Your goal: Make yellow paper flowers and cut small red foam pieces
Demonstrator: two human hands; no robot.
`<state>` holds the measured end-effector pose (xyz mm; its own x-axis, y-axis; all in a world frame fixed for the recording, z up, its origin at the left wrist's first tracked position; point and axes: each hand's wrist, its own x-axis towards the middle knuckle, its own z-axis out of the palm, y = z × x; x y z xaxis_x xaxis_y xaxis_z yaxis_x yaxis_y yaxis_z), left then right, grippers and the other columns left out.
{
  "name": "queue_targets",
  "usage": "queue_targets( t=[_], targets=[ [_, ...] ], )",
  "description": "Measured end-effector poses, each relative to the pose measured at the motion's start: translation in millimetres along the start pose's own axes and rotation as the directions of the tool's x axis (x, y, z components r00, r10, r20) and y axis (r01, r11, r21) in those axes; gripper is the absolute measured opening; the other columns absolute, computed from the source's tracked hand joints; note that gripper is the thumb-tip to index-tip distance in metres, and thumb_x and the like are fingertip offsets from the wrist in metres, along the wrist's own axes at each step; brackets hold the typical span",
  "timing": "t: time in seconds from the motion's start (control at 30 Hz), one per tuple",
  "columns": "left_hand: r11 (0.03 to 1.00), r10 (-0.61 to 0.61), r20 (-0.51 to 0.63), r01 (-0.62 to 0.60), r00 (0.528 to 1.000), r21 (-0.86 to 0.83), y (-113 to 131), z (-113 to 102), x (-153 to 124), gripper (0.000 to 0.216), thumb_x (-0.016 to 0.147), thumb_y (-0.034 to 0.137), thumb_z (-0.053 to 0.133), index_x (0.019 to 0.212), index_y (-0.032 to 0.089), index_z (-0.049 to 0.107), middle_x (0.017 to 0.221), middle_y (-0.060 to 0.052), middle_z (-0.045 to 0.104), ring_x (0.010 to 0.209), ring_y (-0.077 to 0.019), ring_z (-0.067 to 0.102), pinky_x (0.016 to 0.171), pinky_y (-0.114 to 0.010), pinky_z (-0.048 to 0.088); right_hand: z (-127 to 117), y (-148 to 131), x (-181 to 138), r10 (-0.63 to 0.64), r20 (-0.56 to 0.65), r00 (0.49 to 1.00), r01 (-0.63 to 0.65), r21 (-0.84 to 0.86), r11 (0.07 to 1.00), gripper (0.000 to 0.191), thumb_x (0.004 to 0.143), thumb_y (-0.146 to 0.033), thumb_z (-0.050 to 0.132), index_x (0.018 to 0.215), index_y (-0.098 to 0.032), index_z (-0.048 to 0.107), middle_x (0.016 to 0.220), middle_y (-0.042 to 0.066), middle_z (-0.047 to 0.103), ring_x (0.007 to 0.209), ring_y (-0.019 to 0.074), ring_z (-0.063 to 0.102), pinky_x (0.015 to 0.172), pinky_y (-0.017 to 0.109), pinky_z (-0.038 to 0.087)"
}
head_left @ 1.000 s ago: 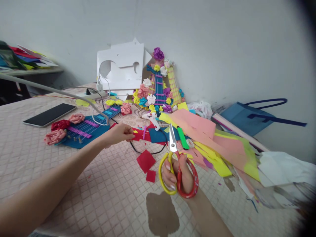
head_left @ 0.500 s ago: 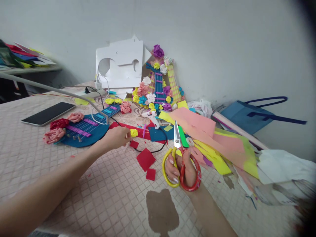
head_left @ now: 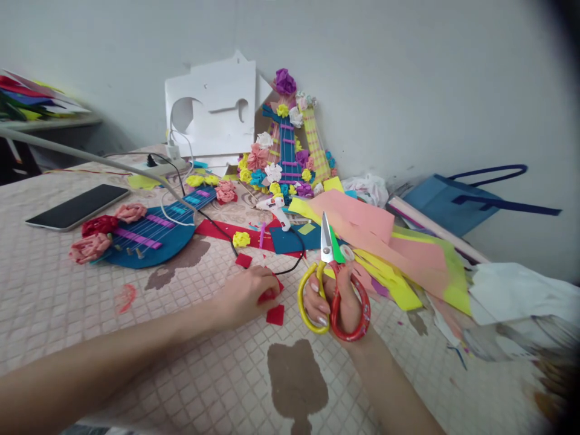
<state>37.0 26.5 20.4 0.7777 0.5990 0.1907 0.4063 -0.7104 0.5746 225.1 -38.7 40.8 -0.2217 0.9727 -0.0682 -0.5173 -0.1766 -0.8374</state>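
My right hand holds a pair of scissors with one yellow and one red handle, blades upward and closed together. My left hand is low over the table, its fingers curled onto a red felt square that they mostly cover. Just below those fingers lies a small red felt piece, and another red scrap is above the hand. Farther back, a yellow paper flower rests on a red felt strip. Beside it are a purple stick and blue felt.
A white glue gun with a black cord lies behind. At left are a blue toy guitar with paper roses and a phone. Decorated guitars lean on the wall. Pink and yellow sheets and a blue bag are right.
My left hand has left the yellow flower, moving right and nearer onto the red square. The flower stays on the strip. My right hand still holds the scissors; the view has shifted slightly.
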Motion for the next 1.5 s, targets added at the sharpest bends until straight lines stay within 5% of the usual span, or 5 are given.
queue_targets(
  t=[0.27,0.6,0.83,1.17,1.5],
  targets=[
    [0.996,0.004,0.0,-0.004,1.0,0.088,5.7,10.2,-2.2,0.01,0.067,0.01,0.065,0.072,0.017,0.061,0.084,-0.005,0.063,0.083,-0.021,0.055,0.072,-0.029,0.04,1.3,-1.0,0.2,-0.008,0.004,1.0,0.008,-0.005,1.0,0.059,0.071,-0.076,0.049,0.066,-0.018,0.049,0.042,-0.008,0.038,0.033,0.0068,0.033,0.035,0.017,0.027],
    [0.856,-0.218,-0.042,0.17,0.975,-0.489,-4.9,-15.1,7.6,0.017,0.074,0.023,0.064,0.091,0.018,0.063,0.07,0.0,0.063,0.065,-0.0135,0.058,0.061,-0.023,0.042,-4.9,7.5,4.0,-0.1,-0.13,0.986,0.091,-0.075,0.993,0.054,0.073,-0.071,0.053,0.069,-0.017,0.053,0.042,-0.007,0.042,0.033,0.007,0.037,0.034,0.018,0.029],
    [0.568,-0.135,0.079,0.143,0.988,-0.811,3.4,-24.7,8.8,0.017,0.079,0.029,0.064,0.082,0.014,0.057,0.077,-0.002,0.061,0.071,-0.0126,0.056,0.067,-0.025,0.045,-8.3,31.6,5.7,-0.16,-0.219,0.963,0.095,-0.281,0.955,0.026,0.081,-0.04,0.062,0.073,-0.017,0.053,0.042,-0.006,0.05,0.032,0.0064,0.04,0.033,0.016,0.027],
    [0.672,0.122,0.034,-0.057,0.992,-0.738,4.8,-27.3,4.6,0.01,0.082,0.025,0.061,0.082,0.015,0.061,0.096,-0.007,0.057,0.092,-0.0186,0.055,0.08,-0.031,0.046,11.7,34.1,-0.3,-0.055,-0.153,0.987,0.038,-0.114,0.993,0.021,0.07,-0.027,0.071,0.075,-0.016,0.054,0.052,-0.007,0.053,0.039,0.0052,0.044,0.04,0.017,0.034],
    [0.466,-0.316,0.162,0.302,0.935,-0.832,15.3,-7.4,5.3,0.039,0.075,0.05,0.064,0.083,0.013,0.056,0.071,0.0,0.056,0.063,-0.0111,0.049,0.058,-0.024,0.039,5.0,33.2,0.8,-0.314,-0.384,0.868,0.116,-0.458,0.881,0.027,0.068,-0.029,0.073,0.08,-0.02,0.051,0.064,-0.007,0.052,0.052,0.008,0.051,0.048,0.02,0.043]
  ],
)
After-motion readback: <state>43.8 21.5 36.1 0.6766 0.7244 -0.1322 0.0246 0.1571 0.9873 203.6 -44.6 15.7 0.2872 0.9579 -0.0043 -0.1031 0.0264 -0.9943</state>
